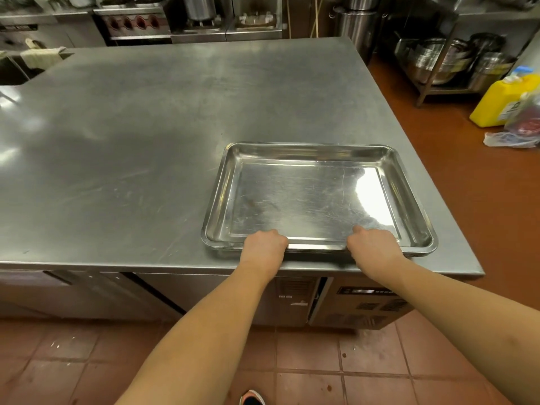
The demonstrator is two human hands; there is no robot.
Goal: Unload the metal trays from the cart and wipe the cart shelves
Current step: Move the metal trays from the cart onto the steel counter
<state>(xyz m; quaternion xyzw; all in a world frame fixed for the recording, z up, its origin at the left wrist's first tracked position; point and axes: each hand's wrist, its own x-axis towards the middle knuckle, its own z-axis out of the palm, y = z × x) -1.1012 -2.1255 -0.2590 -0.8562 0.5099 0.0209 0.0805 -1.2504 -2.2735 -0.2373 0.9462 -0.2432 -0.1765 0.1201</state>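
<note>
Both the left hand [264,244] and the right hand [372,244] are gripping the near rim of the stacked metal trays [306,194], probably stiff, heavy and slippery, sitting on the near right corner of the desk [131,141].

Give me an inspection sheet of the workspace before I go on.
Surface: steel worktop, scratched and smeared.
Job's things: metal trays, seemingly a stack, at the worktop's near right corner; cart not in view.
Clutter: cloth draped at the far left edge.
Grippers: left hand and right hand each grip the trays' near rim.
Cables: nothing seen.
Surroundings: yellow jug and plastic bag on the floor at right; pots stacked at far right; stove behind.
</note>
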